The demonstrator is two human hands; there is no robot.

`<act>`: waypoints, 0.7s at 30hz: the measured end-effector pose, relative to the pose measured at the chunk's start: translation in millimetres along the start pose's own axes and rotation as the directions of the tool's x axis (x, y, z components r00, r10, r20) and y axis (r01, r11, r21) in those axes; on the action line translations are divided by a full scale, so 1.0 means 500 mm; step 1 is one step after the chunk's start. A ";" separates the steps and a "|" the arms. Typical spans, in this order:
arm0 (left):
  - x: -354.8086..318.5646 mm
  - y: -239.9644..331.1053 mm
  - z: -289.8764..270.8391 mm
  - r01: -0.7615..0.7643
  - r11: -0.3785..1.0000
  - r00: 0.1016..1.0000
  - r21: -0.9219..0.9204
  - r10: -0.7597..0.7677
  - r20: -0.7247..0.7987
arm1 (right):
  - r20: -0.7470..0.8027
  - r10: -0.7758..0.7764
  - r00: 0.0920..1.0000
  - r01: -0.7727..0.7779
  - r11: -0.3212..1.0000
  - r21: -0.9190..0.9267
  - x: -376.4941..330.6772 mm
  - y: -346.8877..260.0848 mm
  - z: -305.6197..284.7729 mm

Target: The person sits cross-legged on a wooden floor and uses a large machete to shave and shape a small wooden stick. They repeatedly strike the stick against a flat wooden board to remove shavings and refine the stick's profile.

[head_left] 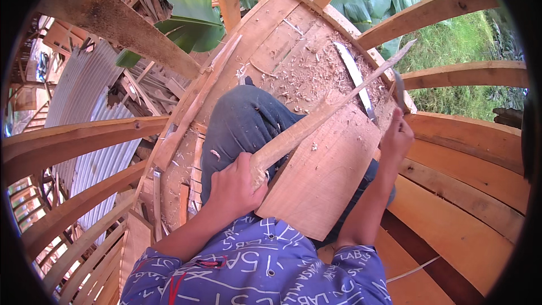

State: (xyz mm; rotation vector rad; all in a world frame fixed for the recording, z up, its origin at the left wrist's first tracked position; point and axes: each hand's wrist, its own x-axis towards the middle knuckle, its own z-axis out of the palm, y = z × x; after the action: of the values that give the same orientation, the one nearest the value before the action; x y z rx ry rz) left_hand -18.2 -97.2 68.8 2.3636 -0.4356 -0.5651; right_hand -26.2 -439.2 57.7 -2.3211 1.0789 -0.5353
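Note:
My left hand (236, 182) is wrapped round the near end of a long, tapering wooden stick (302, 129), which slants up and to the right. Across my lap, under the stick, lies a broad flat board (324, 178). Closed beside the stick's far part, my right hand (397, 138) holds a bladed tool (401, 94) whose grey, curved blade points upward; its exact kind is unclear. A long pale blade-like strip (357, 76) rests among wood shavings (316, 62) beyond the board, partly behind the stick.
Curved wooden ribs (84, 135) rise on both sides around a planked floor (271, 39). A loose split plank (195, 107) lies along the left edge. Orange-brown side planks (451, 209) stand at right. Outside are corrugated sheets (93, 101), banana leaves (189, 14) and grass (451, 45).

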 end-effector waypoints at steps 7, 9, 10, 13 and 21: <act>0.035 0.007 -0.022 0.093 0.995 0.988 -0.041 -0.087 0.130 | 0.316 -0.349 0.882 0.407 0.903 -0.139 -0.116 -0.074 -0.021; 0.034 0.007 -0.028 0.097 0.993 0.987 -0.067 -0.088 0.135 | 0.450 -0.463 0.764 0.547 0.834 -0.071 -0.178 -0.107 0.005; 0.033 0.004 -0.027 0.092 0.992 0.988 -0.087 -0.080 0.133 | 0.471 -0.461 0.753 0.556 0.827 -0.079 -0.180 -0.106 0.013; 0.035 0.003 -0.028 0.101 0.987 0.988 -0.127 -0.084 0.133 | 0.491 -0.468 0.734 0.584 0.805 -0.106 -0.162 -0.120 0.049; 0.034 0.007 -0.036 0.118 0.984 0.981 -0.134 -0.095 0.172 | 0.216 -0.214 0.953 0.261 0.941 -0.217 -0.063 -0.066 0.036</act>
State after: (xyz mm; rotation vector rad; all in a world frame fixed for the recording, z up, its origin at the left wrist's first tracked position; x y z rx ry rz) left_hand 4.5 -97.7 78.6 2.2204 -0.3303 -0.8190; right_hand -16.3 -391.0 59.5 -2.6774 0.8160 -0.2710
